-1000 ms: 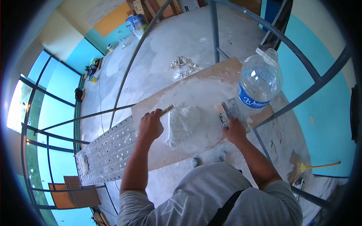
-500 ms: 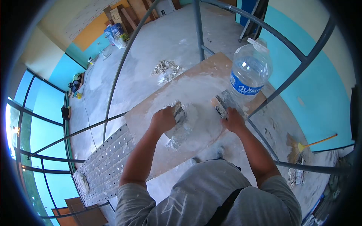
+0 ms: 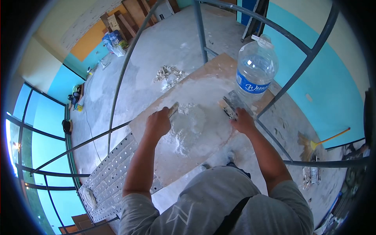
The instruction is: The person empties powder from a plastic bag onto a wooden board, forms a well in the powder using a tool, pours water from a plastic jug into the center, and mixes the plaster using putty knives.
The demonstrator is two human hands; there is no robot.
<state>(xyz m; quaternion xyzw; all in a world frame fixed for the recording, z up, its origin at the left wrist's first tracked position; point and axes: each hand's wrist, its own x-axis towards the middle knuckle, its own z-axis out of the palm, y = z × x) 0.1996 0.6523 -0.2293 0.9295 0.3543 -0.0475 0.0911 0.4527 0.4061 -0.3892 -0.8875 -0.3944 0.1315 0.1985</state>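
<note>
My left hand (image 3: 158,123) is closed around a small putty trowel, whose pale handle end (image 3: 173,109) sticks out past the fingers; its blade is mostly hidden. Close to it, white powdery putty (image 3: 190,121) lies heaped and smeared over a brown board (image 3: 176,172). On the right, my right hand (image 3: 243,121) grips a second trowel (image 3: 236,101) with a flat grey blade and a light, putty-stained handle. That blade rests low over the board, just left of a large clear water bottle (image 3: 256,66) with a blue label, standing upright.
Grey scaffold rails (image 3: 270,21) surround the board. A perforated metal plank (image 3: 111,172) adjoins it at left. Debris (image 3: 170,76) lies on the floor beyond. A yellow broom (image 3: 313,145) is at right; bags (image 3: 113,41) and boards stand by the far wall.
My left hand has moved left with its trowel, turning it and uncovering more of the putty heap. My right hand and its trowel have hardly moved on the board.
</note>
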